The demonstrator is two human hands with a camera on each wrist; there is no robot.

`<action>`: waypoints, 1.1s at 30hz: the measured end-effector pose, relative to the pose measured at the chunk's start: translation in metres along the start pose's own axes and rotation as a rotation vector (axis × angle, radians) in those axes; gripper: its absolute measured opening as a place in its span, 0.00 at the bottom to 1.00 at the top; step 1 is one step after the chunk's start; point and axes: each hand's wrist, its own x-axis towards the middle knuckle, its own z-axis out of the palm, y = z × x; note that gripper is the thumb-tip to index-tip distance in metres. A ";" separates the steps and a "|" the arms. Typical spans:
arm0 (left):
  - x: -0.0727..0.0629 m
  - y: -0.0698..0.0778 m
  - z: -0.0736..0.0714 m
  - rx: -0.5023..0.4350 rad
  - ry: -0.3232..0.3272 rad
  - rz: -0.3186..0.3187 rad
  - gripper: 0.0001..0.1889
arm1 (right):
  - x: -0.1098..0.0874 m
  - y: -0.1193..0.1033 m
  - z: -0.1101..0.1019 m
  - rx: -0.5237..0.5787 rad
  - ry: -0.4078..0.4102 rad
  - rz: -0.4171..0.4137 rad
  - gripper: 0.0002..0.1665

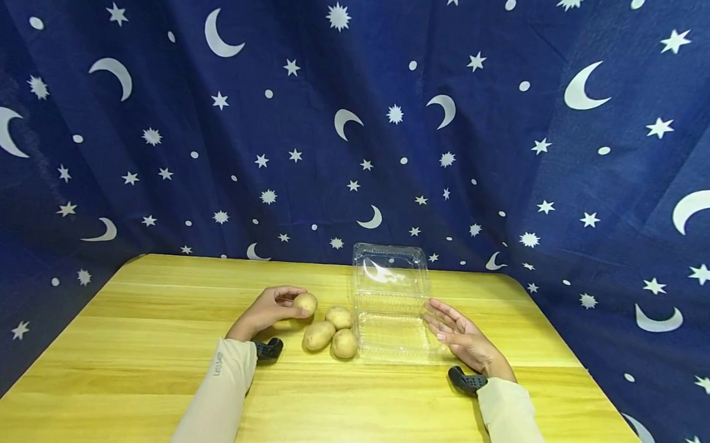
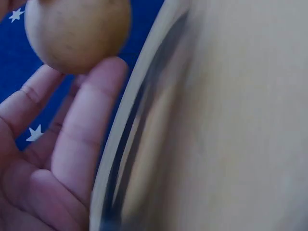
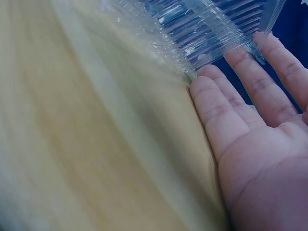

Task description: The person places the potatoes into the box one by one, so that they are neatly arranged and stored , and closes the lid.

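Potatoes — four; clear container — one

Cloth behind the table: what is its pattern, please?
The cloth is dark blue with white moons, stars and dots; it shows best in the head view.

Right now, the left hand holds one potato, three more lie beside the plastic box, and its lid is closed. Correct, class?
No: the lid stands open, as the head view shows. The left hand does hold one potato, with three more beside the box.
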 end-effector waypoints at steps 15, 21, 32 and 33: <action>0.000 0.020 0.004 0.028 -0.003 0.039 0.29 | -0.001 0.000 0.000 -0.007 0.001 -0.008 0.47; 0.001 0.028 0.010 0.021 -0.015 0.066 0.29 | -0.001 0.000 0.000 -0.020 0.003 -0.002 0.46; -0.002 0.046 0.023 0.078 -0.018 0.096 0.29 | -0.001 -0.001 0.000 -0.026 -0.002 -0.004 0.45; -0.003 0.048 0.024 0.075 -0.020 0.099 0.29 | -0.001 -0.001 0.000 -0.025 -0.002 -0.004 0.45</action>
